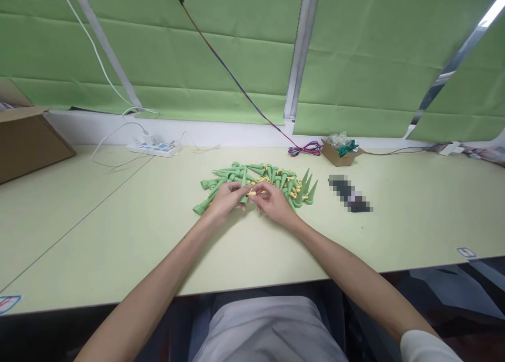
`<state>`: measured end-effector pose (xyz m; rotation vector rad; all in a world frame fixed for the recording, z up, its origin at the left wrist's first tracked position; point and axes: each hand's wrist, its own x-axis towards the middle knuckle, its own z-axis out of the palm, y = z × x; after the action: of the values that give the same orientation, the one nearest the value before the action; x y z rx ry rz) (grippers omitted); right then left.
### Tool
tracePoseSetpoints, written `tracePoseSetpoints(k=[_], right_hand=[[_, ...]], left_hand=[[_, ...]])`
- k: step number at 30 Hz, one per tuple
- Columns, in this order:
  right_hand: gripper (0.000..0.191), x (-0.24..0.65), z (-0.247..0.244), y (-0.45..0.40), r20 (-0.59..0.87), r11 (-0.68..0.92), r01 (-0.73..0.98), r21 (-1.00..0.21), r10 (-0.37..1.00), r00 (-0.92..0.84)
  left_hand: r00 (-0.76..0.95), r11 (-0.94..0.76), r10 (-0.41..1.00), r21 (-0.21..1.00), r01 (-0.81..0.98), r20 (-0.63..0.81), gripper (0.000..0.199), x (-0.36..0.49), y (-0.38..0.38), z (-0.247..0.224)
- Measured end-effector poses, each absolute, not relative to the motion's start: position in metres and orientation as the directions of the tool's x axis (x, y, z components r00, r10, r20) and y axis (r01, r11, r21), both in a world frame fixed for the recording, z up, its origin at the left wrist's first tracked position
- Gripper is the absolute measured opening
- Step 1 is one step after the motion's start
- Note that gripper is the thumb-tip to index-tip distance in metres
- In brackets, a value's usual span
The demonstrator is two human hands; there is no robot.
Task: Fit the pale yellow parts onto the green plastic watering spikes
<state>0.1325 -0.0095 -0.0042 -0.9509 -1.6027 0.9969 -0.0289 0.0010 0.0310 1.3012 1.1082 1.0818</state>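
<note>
Between the fingers of my left hand a green plastic spike is held upright, its point away from me and its wider end low. My right hand pinches a small yellow plastic piece against the side of that spike, near the wide end. Whether the piece sits in the spike or only touches it, I cannot tell. Behind and around both hands lies a heap of green spikes with small yellow pieces scattered among them. Several spikes stand points up at the heap's right side.
A small cardboard box with clear plastic and something green stands at the back, beside a coiled red-and-blue cable. A power strip lies at the back left, near a large cardboard box. A blurred dark object lies to the right.
</note>
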Motion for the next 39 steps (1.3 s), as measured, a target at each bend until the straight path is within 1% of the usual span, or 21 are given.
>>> tracePoseSetpoints(k=[3, 5, 10, 12, 16, 19, 32, 39], right_hand=[[0.026, 0.134, -0.0042, -0.01, 0.35, 0.383, 0.167, -0.909, 0.916, -0.195], [0.025, 0.1345, -0.0048, -0.0096, 0.361, 0.396, 0.179, -0.901, 0.911, -0.197], [0.02, 0.1346, -0.0071, -0.0083, 0.388, 0.424, 0.144, -0.894, 0.895, -0.222], [0.019, 0.1347, -0.0078, -0.0081, 0.397, 0.436, 0.162, -0.885, 0.89, -0.225], [0.019, 0.1348, -0.0075, -0.0078, 0.398, 0.442, 0.214, -0.871, 0.89, -0.221], [0.019, 0.1349, -0.0071, -0.0077, 0.396, 0.445, 0.231, -0.865, 0.89, -0.228], [0.021, 0.1361, -0.0122, -0.003, 0.394, 0.441, 0.237, -0.866, 0.893, -0.219], [0.019, 0.1346, -0.0105, -0.0043, 0.397, 0.437, 0.237, -0.868, 0.896, -0.199]], left_hand=[[0.206, 0.031, 0.978, 0.999, 0.044, -0.039, 0.034, -0.0287, 0.0001, 0.0321], [0.206, 0.025, 0.978, 0.998, 0.052, -0.035, 0.035, -0.0286, -0.0005, 0.0337], [0.227, -0.006, 0.974, 0.997, 0.077, -0.012, 0.037, -0.0284, -0.0007, 0.0352], [0.228, -0.022, 0.974, 0.996, 0.081, 0.003, 0.038, -0.0285, 0.0004, 0.0339], [0.242, -0.055, 0.97, 0.994, 0.094, 0.031, 0.039, -0.0294, 0.0023, 0.0312], [0.243, -0.054, 0.97, 0.993, 0.108, 0.027, 0.041, -0.0302, 0.0015, 0.032], [0.219, -0.045, 0.976, 0.989, 0.139, 0.014, 0.035, -0.0312, -0.0048, 0.0388], [0.236, -0.069, 0.971, 0.993, 0.091, 0.046, 0.034, -0.0298, -0.0055, 0.0388]])
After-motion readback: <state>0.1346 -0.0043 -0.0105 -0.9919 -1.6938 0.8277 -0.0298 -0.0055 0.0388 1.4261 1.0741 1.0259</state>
